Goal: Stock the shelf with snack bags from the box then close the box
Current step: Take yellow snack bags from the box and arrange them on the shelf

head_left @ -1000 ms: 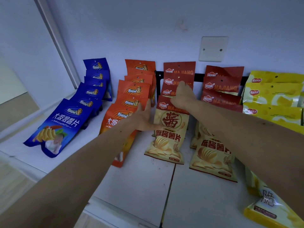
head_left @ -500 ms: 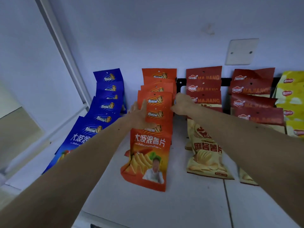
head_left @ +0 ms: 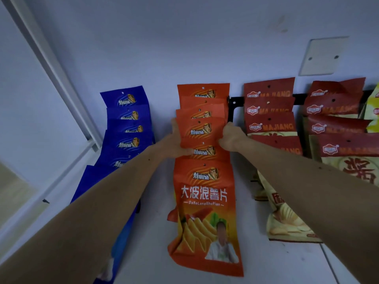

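Shelf stocking, late stage as far as can be judged. Taking the orange bags (head_left: 203,132) as the landmark: a full overlapping row of blue bags (head_left: 127,119) lies to their left, red bags (head_left: 269,111) on a black rail (head_left: 235,99) to their right, and yellow bags (head_left: 373,111) beyond those at the frame edge. The shelf (head_left: 147,253) already carries many bags; the box is out of view, so remaining stock and the closing step cannot be assessed. Both forearms reach forward to the orange row. The left hand (head_left: 176,142) holds its left edge, thumb laid across a bag front. The right hand (head_left: 230,138), fingers curled, grips the right edge, apparently squaring up the stack.
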